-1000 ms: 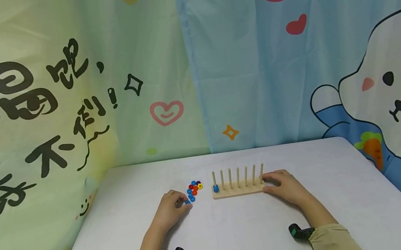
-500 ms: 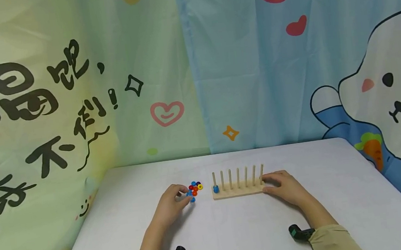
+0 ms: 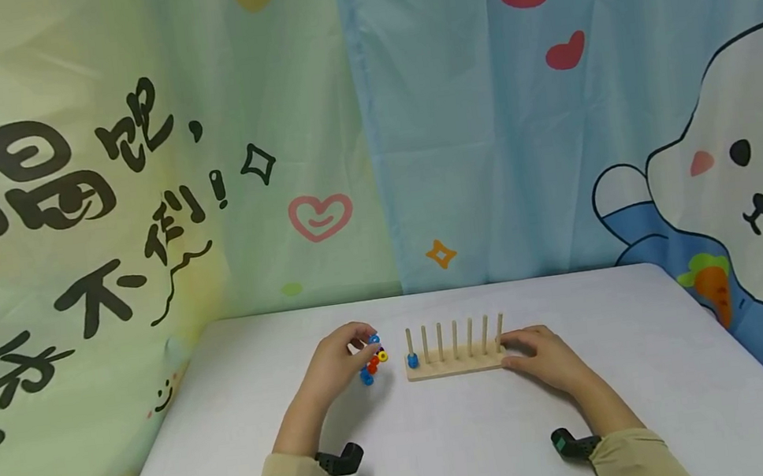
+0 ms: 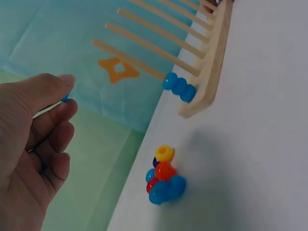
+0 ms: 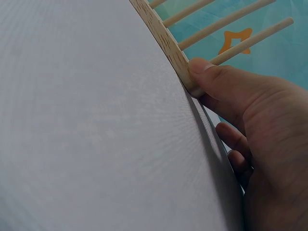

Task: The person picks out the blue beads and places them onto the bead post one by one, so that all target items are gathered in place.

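Between thumb and forefinger my left hand (image 3: 337, 364) pinches a blue bead (image 4: 65, 97), mostly covered by the fingertips in the left wrist view. It is raised off the table, above and beside a small cluster of beads (image 4: 164, 172) in blue, red, orange, yellow and dark purple. To the right stands a wooden peg board (image 3: 454, 366) with a row of upright pegs. Several blue beads (image 4: 179, 87) are stacked on its leftmost peg; the other pegs are bare. My right hand (image 3: 544, 353) grips the board's right end, thumb on the near side in the right wrist view.
A white-covered table (image 3: 451, 452) lies under everything. Behind it hangs a printed curtain (image 3: 438, 120) close to the table's far edge. Each wrist carries a black camera mount, the left mount (image 3: 341, 460) and the right mount (image 3: 574, 444).
My left hand has picked up a blue bead from the cluster's near left side and lifted it up, away and slightly right. The right hand and the peg board have stayed in place.
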`<state>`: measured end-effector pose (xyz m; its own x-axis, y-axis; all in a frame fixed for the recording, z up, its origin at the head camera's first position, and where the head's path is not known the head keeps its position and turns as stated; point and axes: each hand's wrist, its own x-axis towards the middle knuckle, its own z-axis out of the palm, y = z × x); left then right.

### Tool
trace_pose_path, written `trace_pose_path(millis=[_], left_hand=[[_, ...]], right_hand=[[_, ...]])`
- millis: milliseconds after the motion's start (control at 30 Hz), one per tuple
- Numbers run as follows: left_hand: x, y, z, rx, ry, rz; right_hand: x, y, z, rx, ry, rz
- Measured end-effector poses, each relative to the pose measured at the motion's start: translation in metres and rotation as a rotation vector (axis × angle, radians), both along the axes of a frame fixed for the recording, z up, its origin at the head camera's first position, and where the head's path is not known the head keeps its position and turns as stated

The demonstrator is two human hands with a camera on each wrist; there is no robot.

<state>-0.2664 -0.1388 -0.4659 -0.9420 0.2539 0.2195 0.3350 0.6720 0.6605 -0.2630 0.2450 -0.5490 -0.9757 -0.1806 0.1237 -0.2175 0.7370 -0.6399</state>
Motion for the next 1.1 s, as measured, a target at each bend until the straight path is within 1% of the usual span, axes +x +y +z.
trace_pose_path(millis=[167, 300, 367, 500, 600, 767, 933, 1100], left_hand=[[-0.006, 0.012, 0.006, -0.014, 0.021, -0.048], [-0.009, 0.022, 0.007, 0.011, 0.029, -0.078], [-0.01, 0.026, 0.008, 0.031, 0.02, -0.09], [-0.011, 0.033, 0.007, 0.088, -0.042, -0.104], [-0.011, 0.037, 0.006, 0.108, -0.047, -0.113], [-0.012, 0.041, 0.005, 0.084, -0.016, -0.119], [-0.012, 0.044, 0.003, 0.069, -0.027, -0.125], [-0.013, 0.045, -0.002, 0.051, -0.048, -0.123]], right_hand=[[-0.001, 0.0, -0.001, 0.004, 0.004, -0.004], [-0.001, 0.001, -0.001, 0.003, 0.001, -0.004], [-0.001, 0.001, -0.001, 0.003, -0.003, -0.003], [0.0, 0.0, 0.0, -0.002, -0.006, -0.002], [0.0, -0.001, 0.001, -0.004, -0.005, -0.001], [0.0, -0.001, 0.001, -0.002, -0.001, -0.001], [0.0, -0.001, 0.0, 0.005, 0.005, -0.001], [0.0, -0.001, 0.0, 0.002, 0.004, -0.001]])
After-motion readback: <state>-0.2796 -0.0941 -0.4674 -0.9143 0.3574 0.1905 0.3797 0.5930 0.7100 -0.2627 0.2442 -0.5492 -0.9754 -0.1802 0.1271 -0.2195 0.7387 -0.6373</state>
